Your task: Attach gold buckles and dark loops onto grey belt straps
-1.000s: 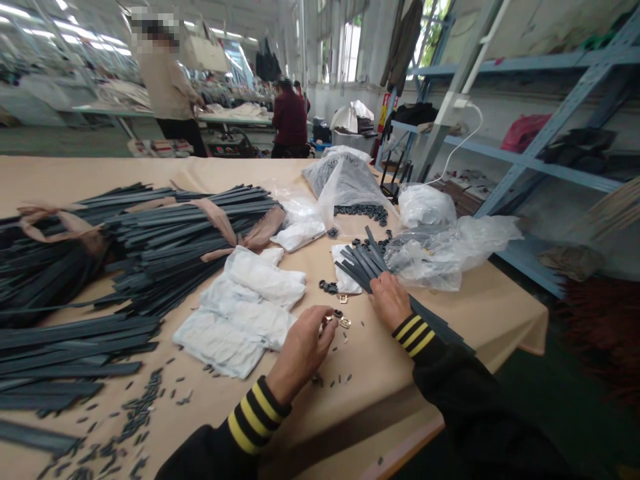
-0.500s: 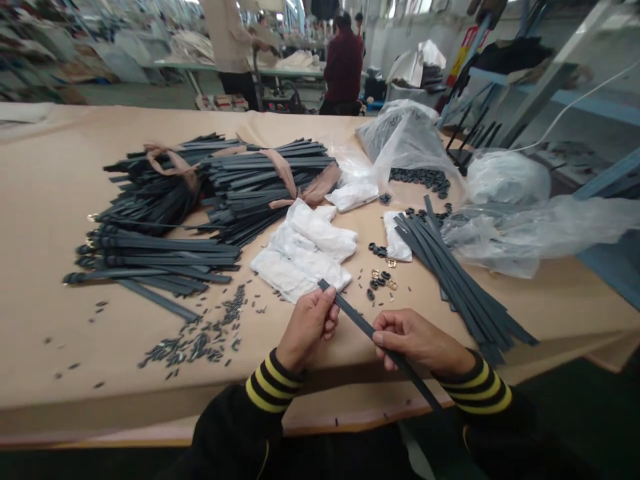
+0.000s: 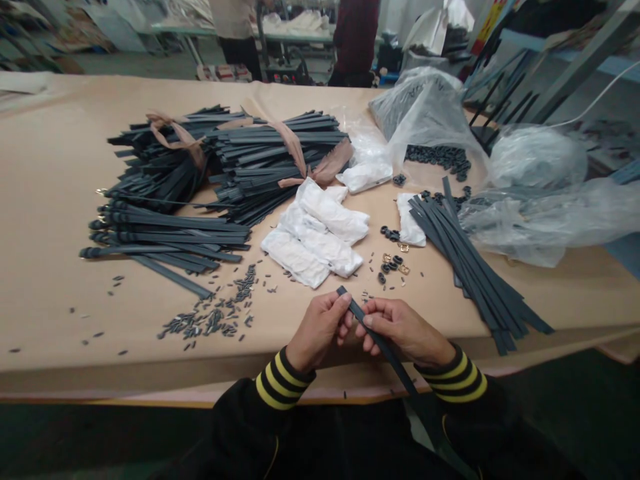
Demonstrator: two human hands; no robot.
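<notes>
A dark grey strap (image 3: 393, 359) runs between my two hands at the table's front edge, its long end trailing down toward my lap. My left hand (image 3: 323, 327) is closed, pinching the strap just below its upper end. Close beside it, my right hand (image 3: 400, 328) grips the same strap a little lower between thumb and fingers. Beyond my hands lie several white wrapped packets (image 3: 315, 243). Small gold buckles (image 3: 403, 269) and black loops (image 3: 394, 265) are scattered beyond my right hand. A fan of loose straps (image 3: 470, 260) lies to the right.
Tied bundles of straps (image 3: 280, 157) lie at the back left, with straps bearing buckles (image 3: 170, 233) in front. Small dark pieces (image 3: 215, 320) are strewn on the left. Plastic bags (image 3: 425, 110) stand at the back right. Two people (image 3: 356, 37) are beyond the table.
My right hand has slid up the strap, closer to my left hand. The camera view has tipped downward, showing less of the room behind.
</notes>
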